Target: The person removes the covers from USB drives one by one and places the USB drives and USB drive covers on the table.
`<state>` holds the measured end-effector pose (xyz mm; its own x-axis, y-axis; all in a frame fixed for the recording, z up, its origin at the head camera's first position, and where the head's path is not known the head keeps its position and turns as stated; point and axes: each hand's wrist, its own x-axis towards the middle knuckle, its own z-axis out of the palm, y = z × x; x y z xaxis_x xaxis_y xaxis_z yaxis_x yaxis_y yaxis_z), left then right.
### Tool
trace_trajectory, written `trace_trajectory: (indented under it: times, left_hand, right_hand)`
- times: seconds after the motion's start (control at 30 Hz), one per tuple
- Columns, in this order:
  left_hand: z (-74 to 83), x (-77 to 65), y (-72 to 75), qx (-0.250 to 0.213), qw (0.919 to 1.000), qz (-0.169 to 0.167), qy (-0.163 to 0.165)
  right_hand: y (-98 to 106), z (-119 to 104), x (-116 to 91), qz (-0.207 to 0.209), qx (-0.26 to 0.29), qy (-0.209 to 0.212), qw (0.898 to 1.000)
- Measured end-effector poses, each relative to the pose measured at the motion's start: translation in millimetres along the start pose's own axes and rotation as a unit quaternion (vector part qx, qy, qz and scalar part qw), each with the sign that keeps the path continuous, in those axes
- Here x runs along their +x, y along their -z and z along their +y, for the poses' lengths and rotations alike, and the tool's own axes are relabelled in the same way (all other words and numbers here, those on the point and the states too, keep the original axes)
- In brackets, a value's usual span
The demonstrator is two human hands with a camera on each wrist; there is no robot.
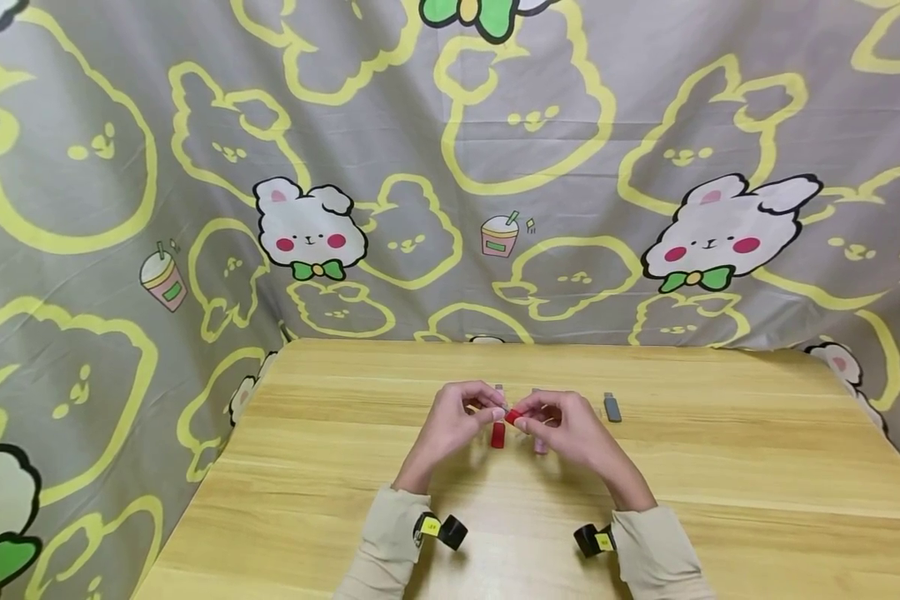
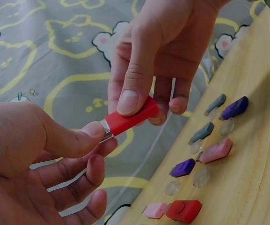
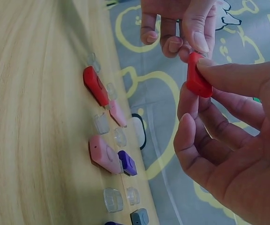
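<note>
A red USB flash drive [image 2: 134, 116] is held up between both hands above the table. My right hand [image 1: 573, 429] pinches its red body between thumb and fingers. At the other end, the thumb and index finger of my left hand [image 1: 453, 423] grip the silver plug end; whether a clear cap covers that end, I cannot tell. The left hand's other fingers are loosely bent. Below the hands lies a second red flash drive [image 3: 96, 86], near a small light-pink one [image 3: 117, 113] and a larger pink one [image 2: 216, 150].
Purple flash drives [image 2: 234, 108] and grey flash drives [image 1: 612, 407] also lie in the rows on the wooden table [image 1: 307, 467]. Several clear plastic caps [image 3: 113, 200] sit beside the drives. A patterned curtain [image 1: 405, 133] hangs behind the table's far edge.
</note>
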<state>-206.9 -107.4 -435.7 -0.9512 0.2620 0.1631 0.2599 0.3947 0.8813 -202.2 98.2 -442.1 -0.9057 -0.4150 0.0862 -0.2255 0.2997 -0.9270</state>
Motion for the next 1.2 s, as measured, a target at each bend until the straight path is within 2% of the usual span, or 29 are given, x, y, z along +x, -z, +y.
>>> trace_trajectory:
  times: [0.27,0.7,0.8,1.0,1.2]
  left_hand:
    - [1.2,0.8,-4.1,0.004,1.0000,-0.002,-0.009]
    - [2.2,0.5,-7.2,0.003,1.0000,0.007,0.004]
    - [8.0,-1.8,-4.8,-0.003,0.9999,0.010,0.003]
    - [29.9,-8.6,0.5,-0.017,0.9999,0.002,0.003]
    - [11.7,-1.6,-5.3,-0.012,0.9999,0.011,0.002]
  right_hand:
    - [3.4,2.6,-2.9,0.002,-0.003,0.004,1.000]
    - [1.7,1.2,-3.0,0.014,-0.008,-0.002,1.000]
    - [0.6,-1.0,-2.5,0.017,-0.009,0.001,1.000]
    - [0.1,-1.9,-2.8,0.012,-0.005,-0.002,1.000]
    - [3.5,-2.9,-2.3,0.017,-0.033,0.018,0.999]
